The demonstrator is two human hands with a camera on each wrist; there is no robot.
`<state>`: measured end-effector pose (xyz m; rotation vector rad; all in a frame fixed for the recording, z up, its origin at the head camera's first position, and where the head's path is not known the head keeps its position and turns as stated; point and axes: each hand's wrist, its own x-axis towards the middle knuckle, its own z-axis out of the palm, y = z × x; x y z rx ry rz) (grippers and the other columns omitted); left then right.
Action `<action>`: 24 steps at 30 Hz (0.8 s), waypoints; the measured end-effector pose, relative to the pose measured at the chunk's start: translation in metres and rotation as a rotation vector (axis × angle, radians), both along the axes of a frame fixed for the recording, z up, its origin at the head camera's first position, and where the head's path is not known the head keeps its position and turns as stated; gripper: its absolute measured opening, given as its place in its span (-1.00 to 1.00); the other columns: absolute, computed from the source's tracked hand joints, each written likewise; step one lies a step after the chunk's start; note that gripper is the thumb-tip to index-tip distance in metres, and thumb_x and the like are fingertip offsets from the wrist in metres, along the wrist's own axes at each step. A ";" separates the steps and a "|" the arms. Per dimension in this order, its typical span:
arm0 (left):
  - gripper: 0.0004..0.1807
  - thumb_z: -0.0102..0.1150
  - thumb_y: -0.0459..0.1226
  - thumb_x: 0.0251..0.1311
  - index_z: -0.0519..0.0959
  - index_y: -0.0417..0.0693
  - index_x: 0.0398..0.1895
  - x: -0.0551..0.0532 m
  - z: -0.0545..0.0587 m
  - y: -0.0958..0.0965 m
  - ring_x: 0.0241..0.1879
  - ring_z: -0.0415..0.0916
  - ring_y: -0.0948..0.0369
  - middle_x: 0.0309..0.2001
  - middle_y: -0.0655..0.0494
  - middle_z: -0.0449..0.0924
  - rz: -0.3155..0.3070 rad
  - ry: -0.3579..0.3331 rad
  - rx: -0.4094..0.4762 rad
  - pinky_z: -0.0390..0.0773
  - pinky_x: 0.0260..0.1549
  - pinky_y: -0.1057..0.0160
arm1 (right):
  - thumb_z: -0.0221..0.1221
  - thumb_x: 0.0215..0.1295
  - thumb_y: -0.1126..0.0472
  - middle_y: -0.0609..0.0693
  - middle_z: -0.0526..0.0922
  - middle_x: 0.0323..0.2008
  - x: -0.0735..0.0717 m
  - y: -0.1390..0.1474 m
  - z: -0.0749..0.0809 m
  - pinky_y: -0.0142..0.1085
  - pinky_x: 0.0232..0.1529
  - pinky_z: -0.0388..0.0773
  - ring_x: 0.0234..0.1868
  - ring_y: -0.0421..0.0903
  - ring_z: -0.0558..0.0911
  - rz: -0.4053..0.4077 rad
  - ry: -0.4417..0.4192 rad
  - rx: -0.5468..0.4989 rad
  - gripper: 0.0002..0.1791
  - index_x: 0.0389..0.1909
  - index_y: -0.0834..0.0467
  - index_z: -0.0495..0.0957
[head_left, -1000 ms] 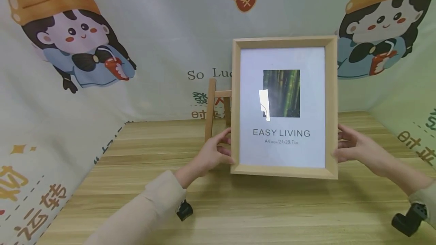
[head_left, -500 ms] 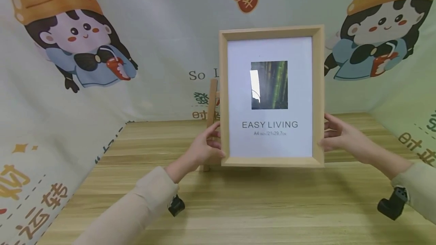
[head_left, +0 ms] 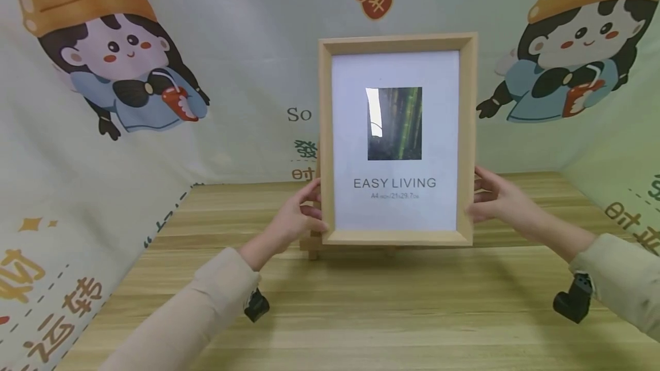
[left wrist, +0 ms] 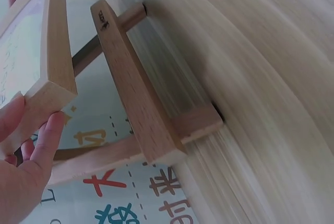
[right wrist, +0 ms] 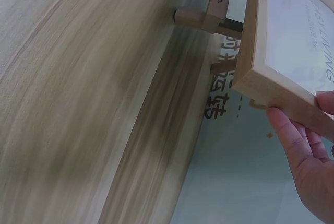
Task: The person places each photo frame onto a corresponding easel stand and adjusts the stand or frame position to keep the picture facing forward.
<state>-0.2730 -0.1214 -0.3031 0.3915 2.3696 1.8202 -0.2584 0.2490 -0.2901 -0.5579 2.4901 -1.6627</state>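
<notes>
head: forward-down, farther back | wrist views: close, tilted, either side | shared: frame (head_left: 396, 139), easel (left wrist: 133, 83)

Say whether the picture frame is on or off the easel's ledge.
Off: the left wrist view shows a gap between the picture frame, gripped by the left hand, and the ledge.

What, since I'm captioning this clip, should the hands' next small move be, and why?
Probably ease the picture frame down toward the easel ledge. The left hand and right hand grip its sides, and in the left wrist view its lower corner is apart from the ledge, so it seems not yet seated.
</notes>
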 end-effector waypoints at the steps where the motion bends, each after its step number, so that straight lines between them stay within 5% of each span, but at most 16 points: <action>1: 0.04 0.12 -0.73 -0.16 -0.04 -0.04 0.43 0.000 0.000 -0.002 -0.19 0.45 0.16 0.09 -0.19 0.26 -0.001 0.002 0.000 0.61 -0.23 0.28 | 0.12 0.16 0.40 0.24 0.33 -0.03 -0.001 -0.001 0.000 -0.26 -0.25 0.62 -0.19 -0.29 0.53 0.000 0.001 0.000 -0.08 0.42 0.21 -0.25; 7: 0.02 0.09 -0.74 -0.13 -0.07 -0.09 0.43 0.000 0.000 -0.011 -0.21 0.46 0.18 0.10 -0.23 0.25 -0.014 0.004 0.021 0.60 -0.25 0.31 | 0.11 0.14 0.41 0.10 0.37 -0.10 -0.004 -0.009 0.002 -0.26 -0.27 0.62 -0.20 -0.29 0.54 0.013 0.012 -0.012 -0.08 0.42 0.22 -0.24; 24: 0.01 0.08 -0.73 -0.13 -0.06 -0.08 0.43 -0.006 0.000 -0.031 -0.24 0.46 0.25 0.09 -0.21 0.26 0.011 0.019 0.029 0.60 -0.24 0.31 | 0.13 0.14 0.41 0.29 0.31 0.00 -0.018 -0.031 0.005 -0.26 -0.24 0.62 -0.20 -0.27 0.52 0.020 -0.001 -0.001 -0.05 0.43 0.16 -0.27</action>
